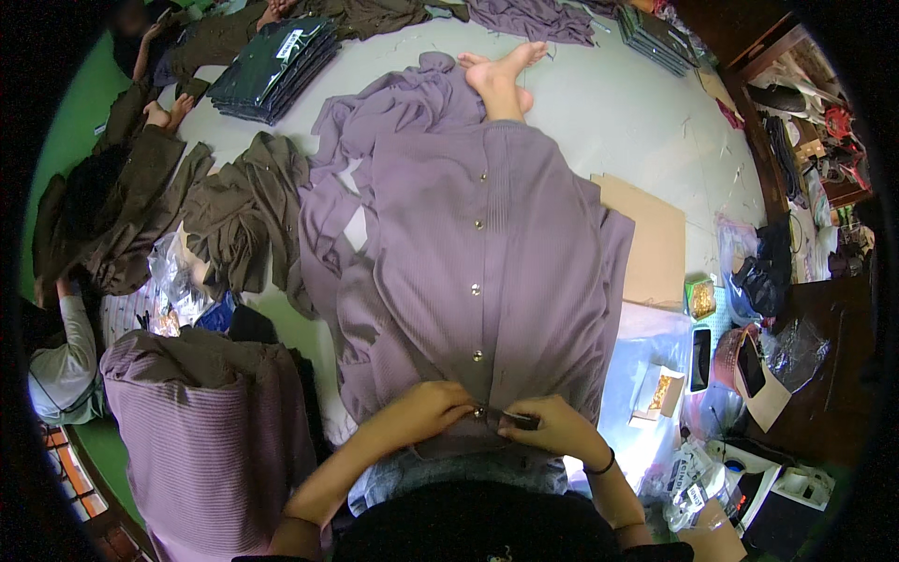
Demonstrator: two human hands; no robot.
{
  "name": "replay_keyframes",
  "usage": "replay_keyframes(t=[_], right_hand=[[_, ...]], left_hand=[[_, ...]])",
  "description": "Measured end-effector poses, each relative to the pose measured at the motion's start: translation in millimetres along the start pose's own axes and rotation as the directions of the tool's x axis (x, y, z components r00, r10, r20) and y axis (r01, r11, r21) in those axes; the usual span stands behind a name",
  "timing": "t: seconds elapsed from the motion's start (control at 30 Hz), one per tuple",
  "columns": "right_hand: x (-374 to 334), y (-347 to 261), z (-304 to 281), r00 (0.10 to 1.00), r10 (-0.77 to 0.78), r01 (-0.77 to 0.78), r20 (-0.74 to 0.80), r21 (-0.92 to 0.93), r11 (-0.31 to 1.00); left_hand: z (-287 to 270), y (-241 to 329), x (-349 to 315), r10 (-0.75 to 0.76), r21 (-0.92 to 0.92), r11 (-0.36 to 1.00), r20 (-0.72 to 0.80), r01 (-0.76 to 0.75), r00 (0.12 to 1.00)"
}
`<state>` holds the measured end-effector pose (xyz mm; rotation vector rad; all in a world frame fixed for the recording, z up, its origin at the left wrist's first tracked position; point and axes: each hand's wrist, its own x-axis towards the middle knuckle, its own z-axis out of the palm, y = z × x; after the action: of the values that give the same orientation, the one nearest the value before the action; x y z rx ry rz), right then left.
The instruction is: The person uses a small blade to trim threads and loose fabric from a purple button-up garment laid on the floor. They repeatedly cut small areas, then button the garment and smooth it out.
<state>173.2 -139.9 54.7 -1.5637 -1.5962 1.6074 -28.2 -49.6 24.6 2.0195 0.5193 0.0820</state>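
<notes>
A mauve ribbed shirt (421,253) is spread over my outstretched legs, its front facing up. Shiny round buttons (476,289) run down the placket in the middle. Near the lowest visible button, my left hand (433,408) pinches the shirt's edge between thumb and fingers. My right hand (552,429) is closed round a small dark tool (521,420) just right of that button. Its tip points toward the placket; the fingers cover most of it, so I cannot tell its kind. Bare crossed feet (503,77) stick out beyond the shirt's far end.
Mauve fabric (201,440) is heaped at my left, with brown garments (239,211) farther off. People sit along the left. Packaged dark garments (273,70) are stacked at the back. Right of me are cardboard (646,244), a phone (700,360) and a small open box (657,393).
</notes>
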Motion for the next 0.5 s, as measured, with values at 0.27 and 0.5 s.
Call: replay_keyframes(t=[0.27,0.5], right_hand=[[30,26,-23,0.849,0.306,-0.022,-0.431,0.550,0.835],[53,45,-15,0.743,0.202,0.027,-0.638,0.330,0.944]], left_hand=[[-81,-34,99,-0.069,-0.434,0.900,-0.240,-0.043,0.968],[-102,-77,264,-0.378,-0.209,0.925,-0.583,0.318,0.719]])
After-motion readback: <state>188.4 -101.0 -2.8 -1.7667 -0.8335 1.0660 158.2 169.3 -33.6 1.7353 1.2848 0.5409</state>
